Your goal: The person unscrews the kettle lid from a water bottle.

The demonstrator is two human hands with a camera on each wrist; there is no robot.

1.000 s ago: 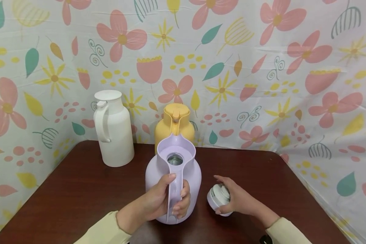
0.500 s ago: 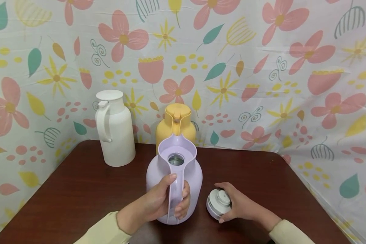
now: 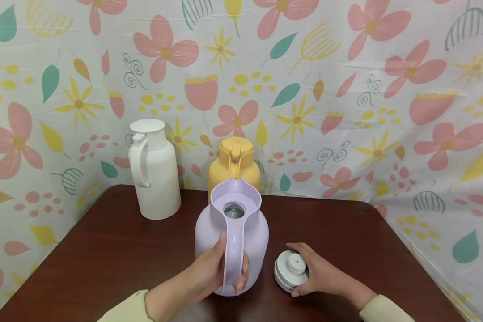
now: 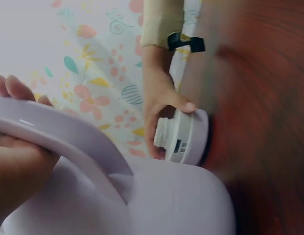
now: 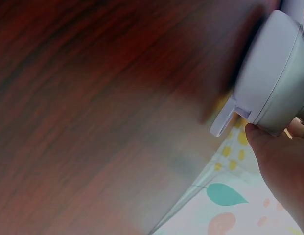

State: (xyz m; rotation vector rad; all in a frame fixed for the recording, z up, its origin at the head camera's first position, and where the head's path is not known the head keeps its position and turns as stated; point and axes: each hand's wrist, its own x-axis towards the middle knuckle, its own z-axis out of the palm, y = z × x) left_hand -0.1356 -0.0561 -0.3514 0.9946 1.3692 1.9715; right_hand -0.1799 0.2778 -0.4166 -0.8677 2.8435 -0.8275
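Lilac jug (image 3: 255, 241), standing upright just beyond the left hand (image 3: 207, 270), whose fingers curl round the handle (image 3: 234, 252) with the thumb pointing up along its left side. To that hand's right, the right hand (image 3: 322, 273) spans the lid (image 3: 282, 270) between thumb and fingers, partly spread to its width. The lid appears to rest on the table (image 3: 338, 228), threaded neck upward. As judged from this arrangement, uncovering the jug is complete: the mouth (image 3: 234, 210), above the left hand, is exposed, and the lid is apart from it. Refitting the lid is not done.

The jug is smooth, probably plastic, with rounded shoulders, a flared collar and a shiny, glassy interior. The lid is a squat disc, pale grey-white above a lilac cap, with a small projecting tab (image 5: 222, 117) beside the right thumb. Farther from the left hand, behind the jug, stands a glossy yellow jug (image 3: 217, 176); beyond and to its left, a matte white jug (image 3: 161, 185). The table is dark red-brown with wood grain; a creased floral cloth (image 3: 209, 44) hangs behind.
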